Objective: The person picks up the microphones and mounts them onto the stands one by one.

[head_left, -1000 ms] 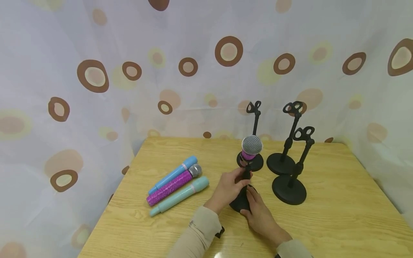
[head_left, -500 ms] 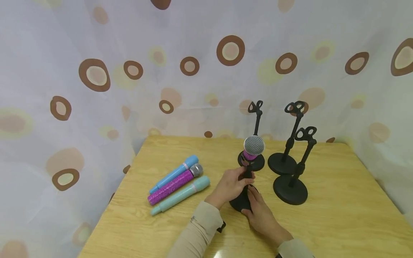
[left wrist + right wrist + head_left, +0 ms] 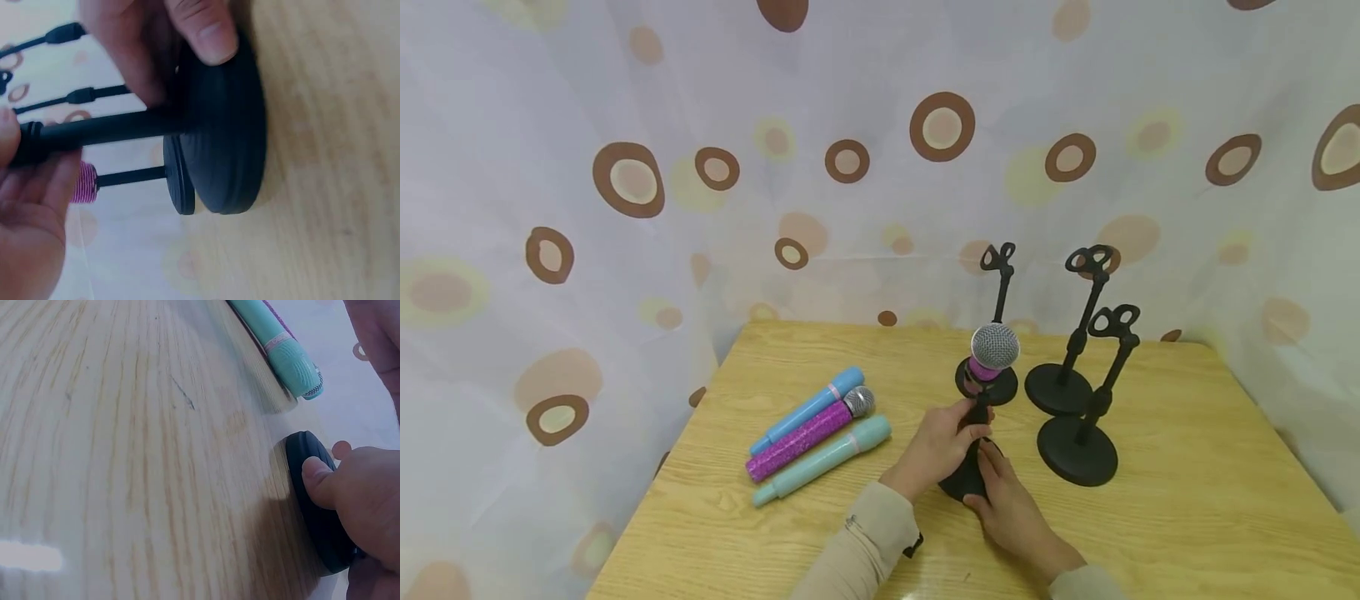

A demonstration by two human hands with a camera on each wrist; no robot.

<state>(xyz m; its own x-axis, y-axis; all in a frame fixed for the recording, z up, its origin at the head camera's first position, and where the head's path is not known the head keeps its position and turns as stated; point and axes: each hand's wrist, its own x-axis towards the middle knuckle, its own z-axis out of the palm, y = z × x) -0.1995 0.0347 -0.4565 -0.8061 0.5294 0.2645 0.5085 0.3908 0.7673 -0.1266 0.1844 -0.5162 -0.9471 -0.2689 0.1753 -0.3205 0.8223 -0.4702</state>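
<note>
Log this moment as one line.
left hand: grips black stand | right hand: holds its base | purple microphone: atop that stand | blue microphone, second purple microphone, teal microphone: lying on table

On the table (image 3: 1210, 500), three loose microphones (image 3: 801, 440) lie left of the front stand (image 3: 961, 485), which bears a mounted microphone (image 3: 996, 347), with a rear stand (image 3: 1003, 292) behind it and two side stands (image 3: 1101, 403) to its right.

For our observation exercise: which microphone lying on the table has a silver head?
The glittery purple microphone, lying between the blue microphone and mint microphone, whose heads match their bodies.
</note>
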